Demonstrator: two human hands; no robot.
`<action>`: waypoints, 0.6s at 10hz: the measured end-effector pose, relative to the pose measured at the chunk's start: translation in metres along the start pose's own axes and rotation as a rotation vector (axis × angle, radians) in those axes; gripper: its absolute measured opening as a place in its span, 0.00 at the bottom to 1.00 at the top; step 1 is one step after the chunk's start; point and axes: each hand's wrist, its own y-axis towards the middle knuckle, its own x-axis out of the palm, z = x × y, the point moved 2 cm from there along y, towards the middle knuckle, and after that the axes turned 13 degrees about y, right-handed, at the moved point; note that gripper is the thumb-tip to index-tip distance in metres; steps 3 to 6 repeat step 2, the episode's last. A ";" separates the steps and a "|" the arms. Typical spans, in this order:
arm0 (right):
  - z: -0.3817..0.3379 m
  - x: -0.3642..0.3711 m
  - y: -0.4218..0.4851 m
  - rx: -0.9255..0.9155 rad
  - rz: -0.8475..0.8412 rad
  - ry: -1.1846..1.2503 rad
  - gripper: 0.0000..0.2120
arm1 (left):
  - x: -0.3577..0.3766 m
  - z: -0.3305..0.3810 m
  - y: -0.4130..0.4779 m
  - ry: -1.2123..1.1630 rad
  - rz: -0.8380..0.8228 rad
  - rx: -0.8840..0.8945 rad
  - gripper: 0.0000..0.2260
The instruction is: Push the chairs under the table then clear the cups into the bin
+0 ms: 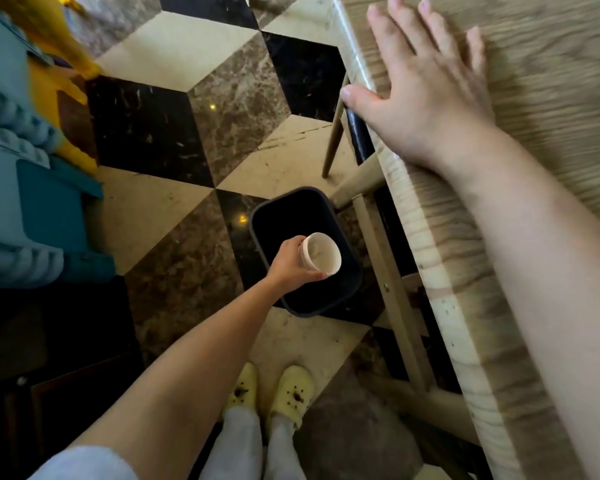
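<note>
My left hand (289, 263) grips a white paper cup (321, 253) from the side, holding it directly over the open black bin (293, 216) on the floor. The cup looks empty and is tilted with its mouth toward me. My right hand (426, 88) lies flat with fingers spread on the wooden table (551, 81), its thumb hooked over the table's left edge. Pale wooden chair legs and rails (388, 271) show beneath the table edge, tucked under it.
The floor is patterned marble tile in black, cream and brown. Blue and yellow furniture (25, 161) stands at the left. A dark object (49, 341) sits at lower left. My feet in yellow slippers (267, 393) stand just short of the bin.
</note>
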 end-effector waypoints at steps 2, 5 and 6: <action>-0.003 -0.001 0.000 0.003 0.005 0.024 0.33 | 0.020 -0.011 0.004 0.171 -0.140 -0.060 0.41; -0.003 -0.001 0.000 0.003 0.005 0.024 0.33 | 0.020 -0.011 0.004 0.171 -0.140 -0.060 0.41; -0.003 -0.001 0.000 0.003 0.005 0.024 0.33 | 0.020 -0.011 0.004 0.171 -0.140 -0.060 0.41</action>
